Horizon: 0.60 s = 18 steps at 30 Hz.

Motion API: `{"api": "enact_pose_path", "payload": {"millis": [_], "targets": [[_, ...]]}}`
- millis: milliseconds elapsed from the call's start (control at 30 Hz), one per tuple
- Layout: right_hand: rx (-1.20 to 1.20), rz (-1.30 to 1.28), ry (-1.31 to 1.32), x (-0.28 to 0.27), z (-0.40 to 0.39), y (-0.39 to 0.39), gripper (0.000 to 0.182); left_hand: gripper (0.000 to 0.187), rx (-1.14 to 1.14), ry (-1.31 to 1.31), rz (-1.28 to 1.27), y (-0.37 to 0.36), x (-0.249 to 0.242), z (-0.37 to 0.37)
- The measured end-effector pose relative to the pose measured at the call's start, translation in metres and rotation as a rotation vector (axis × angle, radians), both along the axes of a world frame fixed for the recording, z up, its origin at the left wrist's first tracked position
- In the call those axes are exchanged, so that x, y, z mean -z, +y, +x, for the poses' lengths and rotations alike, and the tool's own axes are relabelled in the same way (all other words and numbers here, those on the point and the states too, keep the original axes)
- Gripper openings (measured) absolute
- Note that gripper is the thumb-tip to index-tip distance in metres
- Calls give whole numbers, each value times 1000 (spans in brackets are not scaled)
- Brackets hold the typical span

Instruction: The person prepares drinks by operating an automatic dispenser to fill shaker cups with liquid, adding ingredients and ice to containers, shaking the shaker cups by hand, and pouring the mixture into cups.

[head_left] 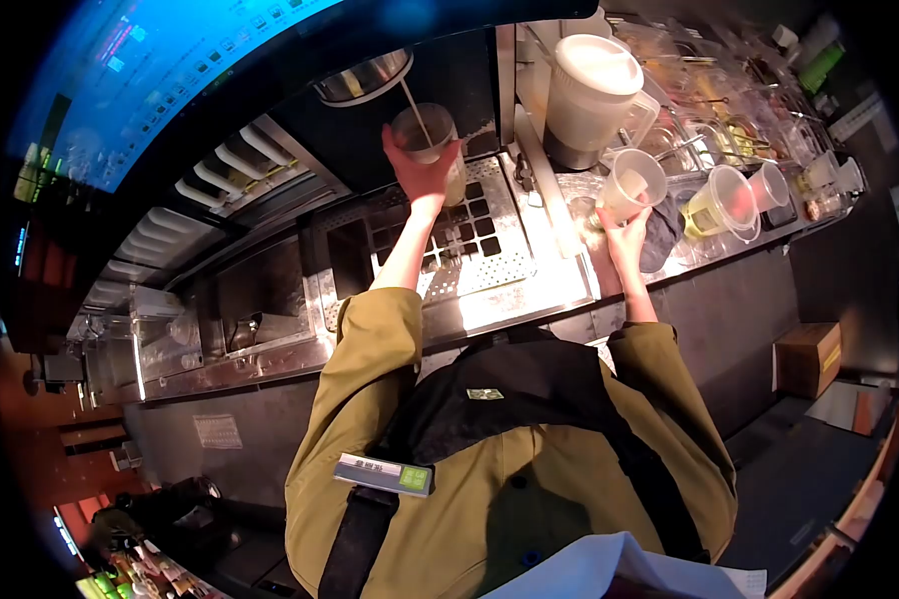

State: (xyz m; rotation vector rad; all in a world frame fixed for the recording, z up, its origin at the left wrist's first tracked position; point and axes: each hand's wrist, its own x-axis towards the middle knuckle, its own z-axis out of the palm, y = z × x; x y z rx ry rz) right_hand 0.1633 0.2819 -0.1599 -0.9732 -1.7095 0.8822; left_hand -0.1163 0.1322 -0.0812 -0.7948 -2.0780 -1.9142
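Observation:
My left hand (425, 178) is wrapped round a clear tall cup (453, 188) over the perforated drip grate. A thin rod (413, 105) comes down from a round metal fitting (368, 80) and reaches into the cup's mouth. On the right, my right hand (625, 235) grips a translucent plastic cup (633, 180) just above the counter, with a pale patch showing inside it. A dark cloth (661, 240) lies right beside that hand. Behind the cup stands a lidded pitcher (587, 95) with a white top and a side handle.
Right of the cloth is a cup with green contents (704, 215), with another clear cup (767, 187) beyond it. Ingredient containers (729, 130) line the back right. A bright screen (160, 90) hangs at upper left. A cardboard box (809, 359) sits low on the right.

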Motion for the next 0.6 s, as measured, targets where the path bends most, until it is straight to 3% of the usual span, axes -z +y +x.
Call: {"api": "enact_pose_path", "payload": {"millis": [100,167,200,267,300,367,600], "targets": [[13,-2,2,1,-1,-1,82,109,21,-4,3,-2,5,-6],[-29,-67,150,12,-1,2,85,107,14,-24,-54,-2,5,-4],[18,-96,-72,-3,3,-4,85,107,3,6,-73,0,5,-2],[35,2,19,3,-3,-2,85,107,-76,66,-98,4,13,-4],[38,24,42,11,-3,1,84,108,-38,-93,-102,2,1,2],[-84,-190,163,-2,-2,-5,80,108,-35,33,-69,2,9,-7],[-32,-57,64,5,-4,1,79,108,-26,-38,-94,-3,-9,3]]}}
